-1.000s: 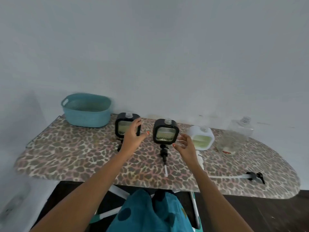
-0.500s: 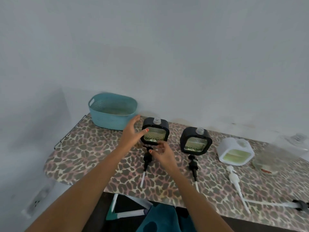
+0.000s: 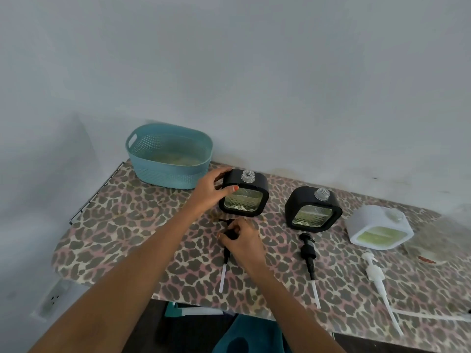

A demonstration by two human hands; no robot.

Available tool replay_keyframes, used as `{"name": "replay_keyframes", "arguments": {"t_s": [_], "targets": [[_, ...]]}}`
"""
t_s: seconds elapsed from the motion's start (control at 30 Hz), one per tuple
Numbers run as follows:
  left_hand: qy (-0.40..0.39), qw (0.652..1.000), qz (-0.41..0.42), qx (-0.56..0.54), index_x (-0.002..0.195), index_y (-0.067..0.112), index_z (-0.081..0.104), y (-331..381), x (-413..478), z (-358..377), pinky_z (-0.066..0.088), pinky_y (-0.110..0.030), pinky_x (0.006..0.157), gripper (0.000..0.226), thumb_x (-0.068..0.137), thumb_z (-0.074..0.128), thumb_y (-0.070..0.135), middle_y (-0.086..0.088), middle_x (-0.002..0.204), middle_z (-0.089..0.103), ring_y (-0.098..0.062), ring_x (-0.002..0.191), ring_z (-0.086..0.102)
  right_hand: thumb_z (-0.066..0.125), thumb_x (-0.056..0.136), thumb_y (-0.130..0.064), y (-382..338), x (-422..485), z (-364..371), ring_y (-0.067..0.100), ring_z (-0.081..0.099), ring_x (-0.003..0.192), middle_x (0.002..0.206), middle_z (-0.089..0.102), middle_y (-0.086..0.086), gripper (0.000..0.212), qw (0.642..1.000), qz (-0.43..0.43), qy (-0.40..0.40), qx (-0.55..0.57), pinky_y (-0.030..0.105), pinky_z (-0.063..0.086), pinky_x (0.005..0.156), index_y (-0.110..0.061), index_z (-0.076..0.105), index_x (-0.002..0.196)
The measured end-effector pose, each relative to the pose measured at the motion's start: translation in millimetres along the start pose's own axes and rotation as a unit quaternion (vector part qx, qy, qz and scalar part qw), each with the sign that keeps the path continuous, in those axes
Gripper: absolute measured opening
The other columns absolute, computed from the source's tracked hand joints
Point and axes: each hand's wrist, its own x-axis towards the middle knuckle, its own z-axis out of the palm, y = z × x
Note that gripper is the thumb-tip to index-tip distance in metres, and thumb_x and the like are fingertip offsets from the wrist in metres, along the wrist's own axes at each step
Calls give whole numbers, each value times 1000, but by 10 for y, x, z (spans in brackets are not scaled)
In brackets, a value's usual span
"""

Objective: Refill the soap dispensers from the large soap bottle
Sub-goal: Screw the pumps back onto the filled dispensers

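Two black square soap dispensers with open necks stand on the leopard-print board: the left dispenser (image 3: 244,197) and the right dispenser (image 3: 313,209). A white dispenser (image 3: 379,229) with green soap stands further right. My left hand (image 3: 212,191) grips the left dispenser's upper left corner. My right hand (image 3: 243,240) pinches the head of a black pump (image 3: 225,256) lying in front of that dispenser. A second black pump (image 3: 309,253) and a white pump (image 3: 374,273) lie loose on the board. The large clear bottle (image 3: 443,235) is blurred at the right edge.
A teal plastic basket (image 3: 169,156) stands at the back left against the wall. The ironing board (image 3: 122,225) has its front edge close to me. A white tube with a black end (image 3: 433,315) lies at the front right. A wall socket (image 3: 52,299) sits low left.
The view swung left and down. My left hand closed onto the left dispenser's corner. My right hand came down from the right dispenser onto the left black pump.
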Motion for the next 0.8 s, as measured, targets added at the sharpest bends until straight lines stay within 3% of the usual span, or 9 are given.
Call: {"name": "replay_keyframes", "arguments": {"t_s": [0.23, 0.37, 0.5, 0.57, 0.8], "targets": [[0, 1000, 4, -18, 125, 9, 51, -38, 43, -10, 41, -23, 96, 55, 74, 72, 17, -8, 129, 54, -10, 112, 48, 70, 79, -24, -71, -20, -174, 13, 52, 85, 95, 56, 1, 21, 997, 1, 19, 80, 14, 38, 64, -15, 57, 93], [-13, 998, -10, -63, 120, 6, 54, -67, 64, -24, 43, -34, 102, 54, 71, 74, 12, -13, 126, 57, -23, 118, 53, 72, 78, -22, -294, 11, -603, 12, 59, 82, 92, 61, 0, 21, 985, -27, 93, 145, 19, 49, 70, -18, 57, 91], [-13, 999, -17, -38, 119, 7, 54, -83, 77, -21, 43, -35, 102, 52, 71, 74, 12, -12, 126, 57, -22, 117, 53, 70, 80, -20, -623, 191, -1096, -2, 56, 78, 89, 57, -12, 23, 960, -55, 170, 215, 4, 46, 58, -19, 54, 96], [-15, 999, -18, -35, 120, 8, 54, -81, 80, -22, 42, -32, 101, 53, 72, 74, 12, -11, 126, 57, -21, 116, 53, 70, 81, -20, -772, 314, -1272, -4, 57, 78, 87, 57, -16, 23, 942, -87, 220, 239, 1, 44, 60, -19, 53, 96], [-19, 999, -9, -33, 121, 6, 53, -64, 115, -44, 40, -22, 96, 55, 71, 73, 7, -11, 125, 57, -16, 112, 53, 70, 81, -13, -959, 703, -1310, 0, 61, 82, 100, 60, 0, 24, 915, -160, 270, 253, 22, 53, 76, -19, 52, 94]]}}
